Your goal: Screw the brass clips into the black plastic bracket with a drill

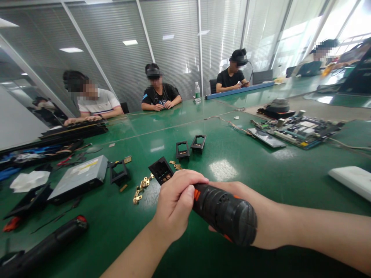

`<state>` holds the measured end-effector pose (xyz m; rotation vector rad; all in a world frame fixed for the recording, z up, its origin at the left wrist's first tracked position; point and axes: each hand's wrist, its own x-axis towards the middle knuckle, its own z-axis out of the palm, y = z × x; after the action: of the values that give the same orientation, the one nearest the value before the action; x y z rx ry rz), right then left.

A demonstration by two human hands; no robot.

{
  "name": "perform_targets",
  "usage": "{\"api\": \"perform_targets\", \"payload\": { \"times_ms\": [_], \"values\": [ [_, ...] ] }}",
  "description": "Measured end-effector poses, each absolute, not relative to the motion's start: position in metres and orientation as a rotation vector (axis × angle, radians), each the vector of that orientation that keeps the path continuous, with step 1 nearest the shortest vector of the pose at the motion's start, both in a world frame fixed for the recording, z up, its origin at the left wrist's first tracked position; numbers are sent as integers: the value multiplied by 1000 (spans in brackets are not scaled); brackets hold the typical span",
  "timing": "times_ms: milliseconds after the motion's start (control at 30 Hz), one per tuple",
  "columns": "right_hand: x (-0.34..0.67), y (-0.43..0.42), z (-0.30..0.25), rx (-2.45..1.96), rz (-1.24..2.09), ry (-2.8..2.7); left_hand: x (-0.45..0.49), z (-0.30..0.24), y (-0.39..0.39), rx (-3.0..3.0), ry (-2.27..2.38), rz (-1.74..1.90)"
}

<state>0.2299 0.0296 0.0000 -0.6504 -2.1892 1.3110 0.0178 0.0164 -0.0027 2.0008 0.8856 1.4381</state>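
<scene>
My right hand (237, 189) is wrapped round a black and orange cordless screwdriver (223, 212), its rounded rear end towards me. The tool's front end is hidden behind my left hand (176, 200), whose fingers are closed with the thumb against the tool. A black plastic frame (160, 168) with brass pieces inside sticks out beyond my left fingers, which appear to grip it; the contact is hidden. Small brass contacts (142, 187) lie on the green table just left of it. Two similar black frames, a nearer one (182, 150) and a farther one (198, 143), stand behind.
To the left are another black frame (118, 173), a metal disc drive (81, 177) and a second black screwdriver (49, 243). A circuit board (304, 129) lies at right, near a white box (352, 181). Several people sit across the table, with a water bottle (197, 93) among them.
</scene>
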Motion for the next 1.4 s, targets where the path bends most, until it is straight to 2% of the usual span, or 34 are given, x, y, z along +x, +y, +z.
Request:
{"api": "perform_targets", "payload": {
  "times_ms": [633, 1000, 1300, 1400],
  "values": [
    [231, 27, 4, -665, 1368, -2190, 13, -2, 23, 2118, 649, 1383],
    [229, 27, 5, -729, 1318, -2178, 7, -8, 31, 1724, 698, 1325],
    [230, 25, 7, -754, 1377, -2165, 7, -1, 32, 1770, 643, 1240],
    [230, 26, 7, -756, 1412, -2154, 1, 2, 37, 1896, 727, 1359]
  ]
}}
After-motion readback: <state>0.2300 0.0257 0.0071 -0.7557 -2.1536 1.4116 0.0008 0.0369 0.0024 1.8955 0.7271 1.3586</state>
